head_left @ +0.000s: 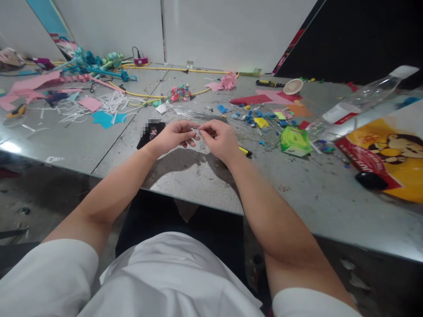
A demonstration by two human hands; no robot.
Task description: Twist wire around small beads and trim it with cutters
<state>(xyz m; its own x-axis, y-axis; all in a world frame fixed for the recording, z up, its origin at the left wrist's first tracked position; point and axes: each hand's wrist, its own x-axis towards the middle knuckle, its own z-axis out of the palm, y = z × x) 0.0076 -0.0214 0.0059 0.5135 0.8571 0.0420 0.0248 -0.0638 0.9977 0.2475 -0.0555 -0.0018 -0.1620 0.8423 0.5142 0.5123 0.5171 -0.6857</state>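
Note:
Both hands meet over the grey table, near its front edge. My left hand has its thumb and fingers pinched together on a small thin item, too small to name. Close beside it on the right, my right hand pinches at the same spot with thumb and forefinger. A black object lies by my left wrist. Partly hidden behind my right wrist is a yellow and black tool. Thin clear strips lie just beyond my fingers.
Blue scraps, a green packet, a plastic bottle and a yellow bag are on the right. White paper strips, pink paper and teal crepe flowers spread leftward. A yellow cable runs behind.

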